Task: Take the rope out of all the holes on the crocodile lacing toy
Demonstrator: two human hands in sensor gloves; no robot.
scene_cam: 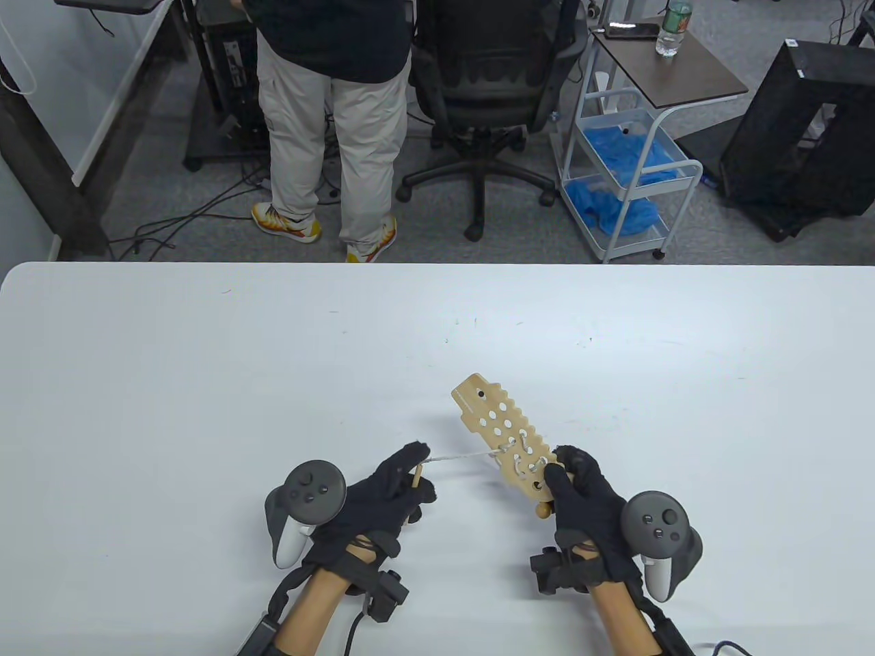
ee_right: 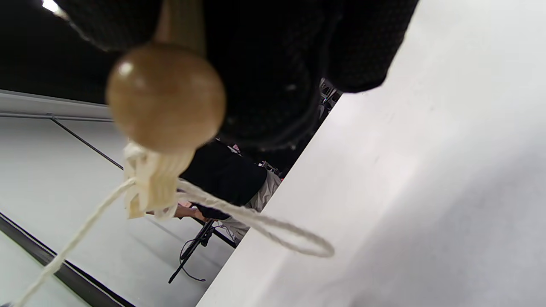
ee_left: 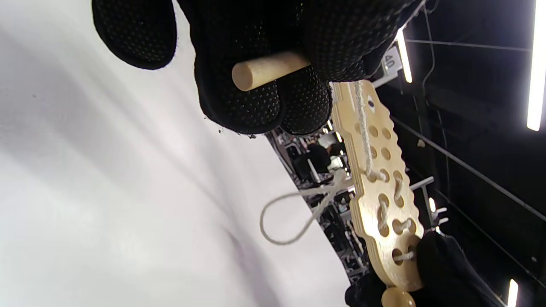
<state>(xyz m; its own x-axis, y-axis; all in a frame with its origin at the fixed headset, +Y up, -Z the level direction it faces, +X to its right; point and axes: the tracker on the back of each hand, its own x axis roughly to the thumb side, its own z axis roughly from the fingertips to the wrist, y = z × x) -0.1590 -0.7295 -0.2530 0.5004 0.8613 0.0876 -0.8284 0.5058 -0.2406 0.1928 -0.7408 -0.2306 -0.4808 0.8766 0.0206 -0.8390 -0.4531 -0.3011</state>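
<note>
The cart [scene_cam: 625,174] beyond the table [scene_cam: 171,383] holds blue cloth-like stuff [scene_cam: 625,150] on its two trays; what it is cannot be told. A bottle [scene_cam: 672,29] stands on the side table [scene_cam: 683,68] above it. The crocodile [scene_cam: 504,437] is held off the table near its front edge, gripped at its near end by the right hand [scene_cam: 581,502], whose fingers hide that end; a round bead [scene_cam: 543,510] shows just below the grip. The rope [scene_cam: 456,456] laces only the holes nearest that hand, runs taut to the left, and a slack loop hangs behind the board in the wrist views. The left hand [scene_cam: 389,488] pinches the peg [scene_cam: 415,477] at the rope's end. Behind stand a person [scene_cam: 328,116], cut off at the waist, and a chair [scene_cam: 492,89].
</note>
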